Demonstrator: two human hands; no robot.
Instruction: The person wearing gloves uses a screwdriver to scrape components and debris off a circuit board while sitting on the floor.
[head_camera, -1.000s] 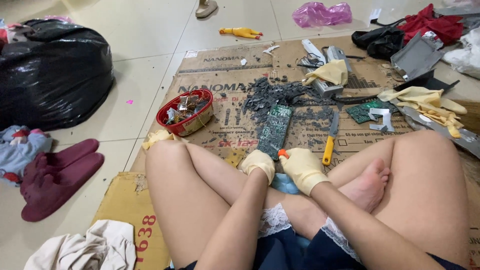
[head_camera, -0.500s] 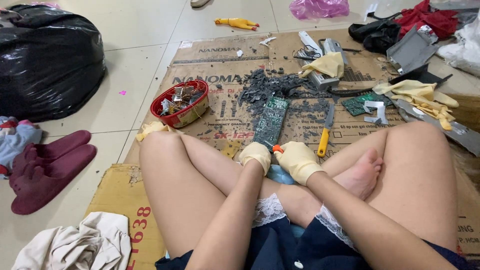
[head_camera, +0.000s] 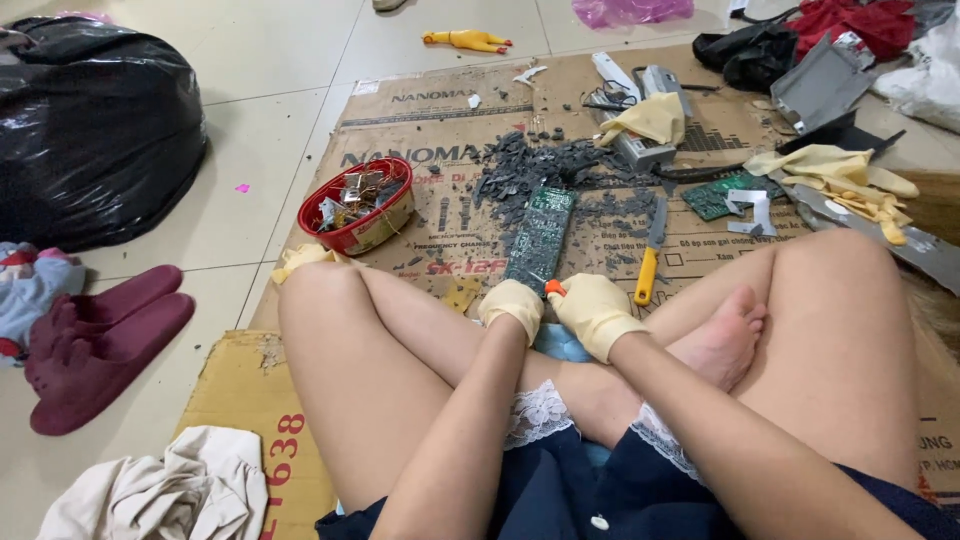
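Green circuit board (head_camera: 540, 237) flat on cardboard

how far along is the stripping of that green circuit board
Done, it seems: a red round bowl holds removed metal parts, and dark broken chips litter the brown cardboard sheet. In hand: the gloved left hand steadies the long green circuit board; the gloved right hand grips an orange-tipped tool at its near end. Left: that board and a smaller green board look unfinished.

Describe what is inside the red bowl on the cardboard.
The red bowl holds a heap of small metal parts, silvery and brownish, piled to about the rim. Whatever lies beneath the top layer, and the bowl's bottom, is covered by the heap.
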